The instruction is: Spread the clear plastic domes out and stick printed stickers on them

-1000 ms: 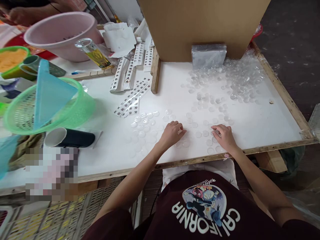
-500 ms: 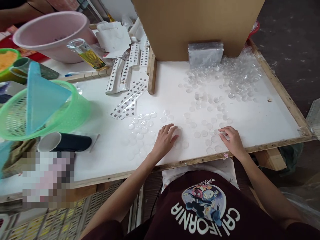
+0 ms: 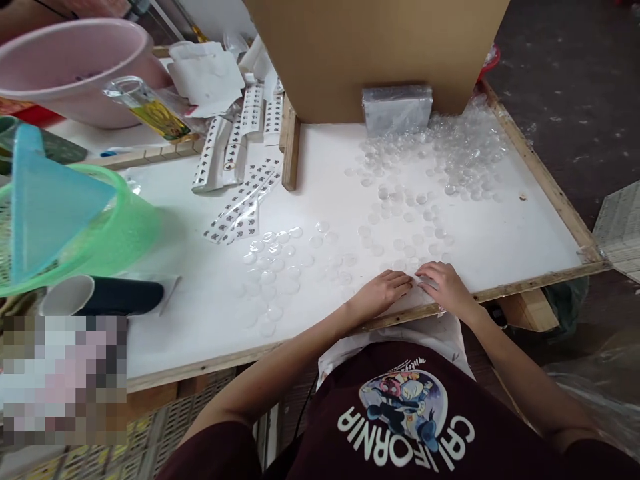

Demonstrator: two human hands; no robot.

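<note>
Clear round discs (image 3: 277, 264) lie scattered over the white tabletop (image 3: 200, 327), flat and see-through. Near the front edge, my left hand (image 3: 384, 292) rests with its fingers drawn together and pointing right. Whatever sits under its fingertips is hidden. Facing it, a small gap away, is my right hand (image 3: 445, 288). Its fingers curve towards the thumb around what looks like a clear disc at the fingertips. More discs (image 3: 410, 249) lie just beyond both hands, and a dense heap of them (image 3: 465, 150) fills the back right.
A cardboard panel (image 3: 375, 53) stands at the back behind a wrapped block (image 3: 397, 107). Printed sticker strips (image 3: 245, 200) lie left of a wooden batten (image 3: 291, 150). Further left are a green basket (image 3: 135, 227), a dark cup (image 3: 127, 295), a pink basin (image 3: 120, 100) and a glass (image 3: 155, 113).
My left hand has moved right, from beside the left discs to close by my right hand. The right hand has shifted slightly left. The camera view has turned a little to the right.
</note>
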